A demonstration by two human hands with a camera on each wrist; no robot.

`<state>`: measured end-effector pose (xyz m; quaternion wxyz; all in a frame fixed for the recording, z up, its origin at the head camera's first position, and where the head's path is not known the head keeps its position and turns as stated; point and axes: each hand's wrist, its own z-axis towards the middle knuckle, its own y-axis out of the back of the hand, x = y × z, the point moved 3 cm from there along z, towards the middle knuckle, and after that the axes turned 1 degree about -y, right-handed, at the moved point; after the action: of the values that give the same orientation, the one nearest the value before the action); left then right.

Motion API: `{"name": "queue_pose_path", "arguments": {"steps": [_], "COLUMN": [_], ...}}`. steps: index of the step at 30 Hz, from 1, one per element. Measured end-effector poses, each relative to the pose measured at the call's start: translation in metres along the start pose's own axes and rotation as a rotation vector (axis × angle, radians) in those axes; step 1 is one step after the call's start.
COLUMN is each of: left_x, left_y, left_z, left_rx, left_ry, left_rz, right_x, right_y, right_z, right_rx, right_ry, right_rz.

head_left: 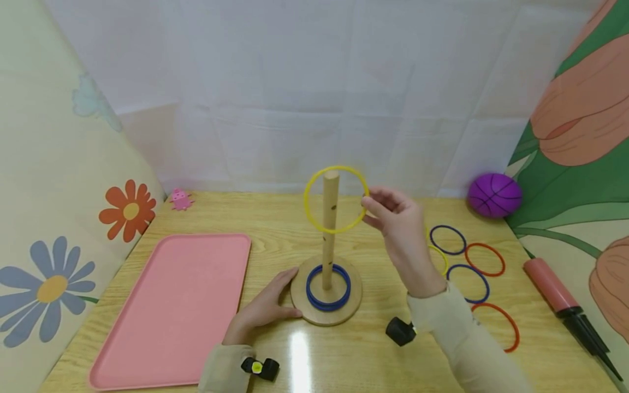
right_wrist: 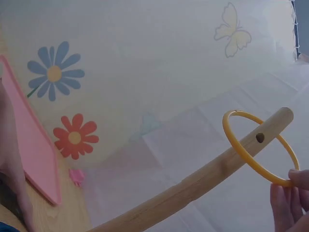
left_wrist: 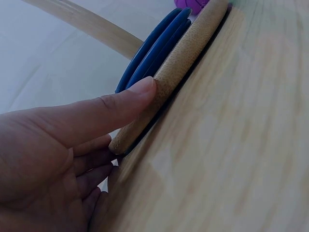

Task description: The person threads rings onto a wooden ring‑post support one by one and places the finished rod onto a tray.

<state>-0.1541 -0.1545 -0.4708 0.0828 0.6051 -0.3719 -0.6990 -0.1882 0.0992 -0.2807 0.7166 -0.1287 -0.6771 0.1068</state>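
Note:
A wooden post [head_left: 328,245] stands upright on a round wooden base [head_left: 354,297]. Stacked blue rings [head_left: 341,302] lie on the base around the post's foot. With thumb and fingers, my right hand [head_left: 400,224] pinches the right side of a yellow ring [head_left: 306,202]. This ring is tilted near the post's upper end; in the right wrist view the post [right_wrist: 207,176] passes through it. My left hand [head_left: 267,305] holds the base's left edge. Its thumb [left_wrist: 116,108] presses on the rim in the left wrist view, with the other fingers by the edge, partly hidden.
Loose blue, red and yellow rings lie on the right, including a red ring [head_left: 503,265], partly behind my right forearm. Further right are a purple ball [head_left: 494,195] and a pink hand pump [head_left: 552,284]. A pink tray [head_left: 182,305] lies left, a small pink toy [head_left: 181,199] behind it.

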Motion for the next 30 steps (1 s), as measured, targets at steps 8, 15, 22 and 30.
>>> {"name": "queue_pose_path", "arguments": {"steps": [8, 15, 22, 30], "left_x": [0.000, 0.001, 0.001, 0.001], "left_y": [0.000, 0.000, 0.000, 0.000], "left_z": [0.000, 0.000, 0.000, 0.000], "left_rx": [-0.006, -0.008, -0.010, -0.010], "left_ry": [-0.004, -0.008, -0.004, 0.004], "left_rz": [0.008, 0.015, 0.011, 0.007], "right_x": [-0.028, -0.052, -0.080, -0.115], "right_y": [0.009, 0.017, 0.028, 0.040], "right_z": [0.001, 0.000, 0.001, 0.005], "right_rx": [-0.023, -0.050, -0.053, 0.059], "right_ry": [-0.067, -0.113, -0.169, -0.238], "right_rz": [0.023, -0.025, -0.139, -0.300]}}
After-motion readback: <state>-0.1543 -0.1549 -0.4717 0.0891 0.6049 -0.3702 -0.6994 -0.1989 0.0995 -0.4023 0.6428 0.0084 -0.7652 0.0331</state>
